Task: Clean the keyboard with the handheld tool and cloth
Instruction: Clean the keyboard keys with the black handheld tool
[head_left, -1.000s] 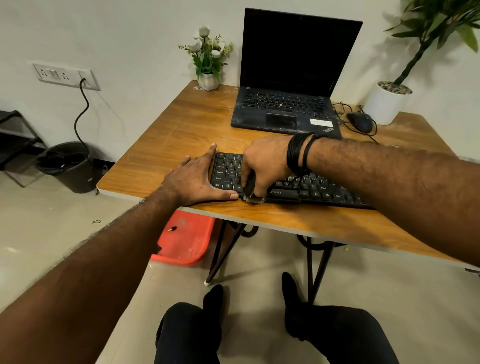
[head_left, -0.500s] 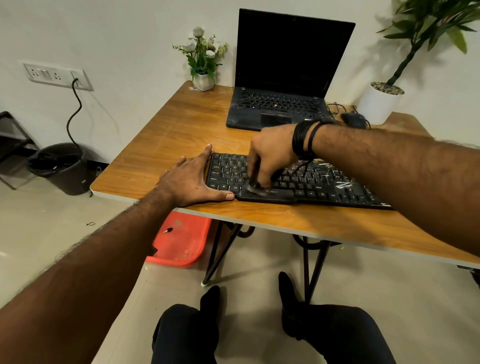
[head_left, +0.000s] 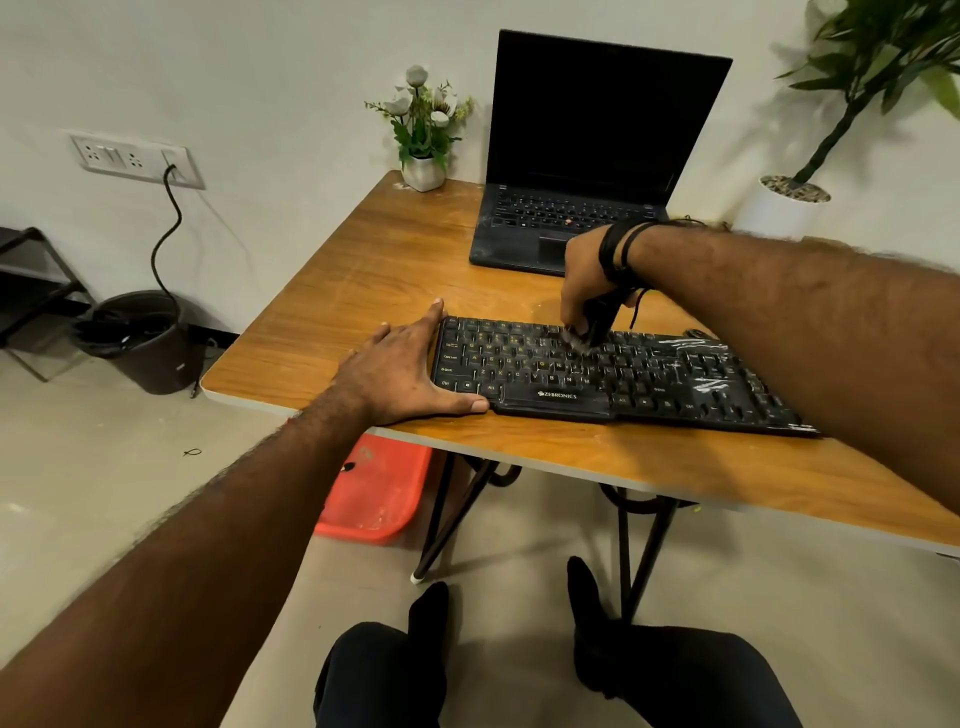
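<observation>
1. Black Zebronics keyboard (head_left: 597, 374) lying flat on the wooden folding table (head_left: 363, 270), close to the near edge, running a bit slantwise with the right end nearer the edge. White smears across the right-hand keys.
2. Left hand (head_left: 402, 369) laid flat on the table, fingers straight and spread, thumb stretched along the keyboard's front-left corner, index finger up against its left end. Gripping nothing, just bracing.
3. Right hand (head_left: 584, 283) hanging above the upper key rows, fingers curled round a small dark handheld brush (head_left: 597, 319). Bristle end pointing down and touching the keys near the top row, roughly mid-keyboard. Bit blurry there, so can't make out the bristles well.
4. Black bands on the right wrist.
5. Behind the keyboard: open black laptop (head_left: 587, 156) with a dark screen, well apart from the keyboard.
6. Small white pot of artificial flowers (head_left: 423, 130) at the back-left corner of the table, just beside the laptop.
7. Larger white potted plant (head_left: 789, 202) at the back right.
8. On the floor: dark bin (head_left: 137, 340) by the wall, orange tray (head_left: 374, 493) under the table.
</observation>
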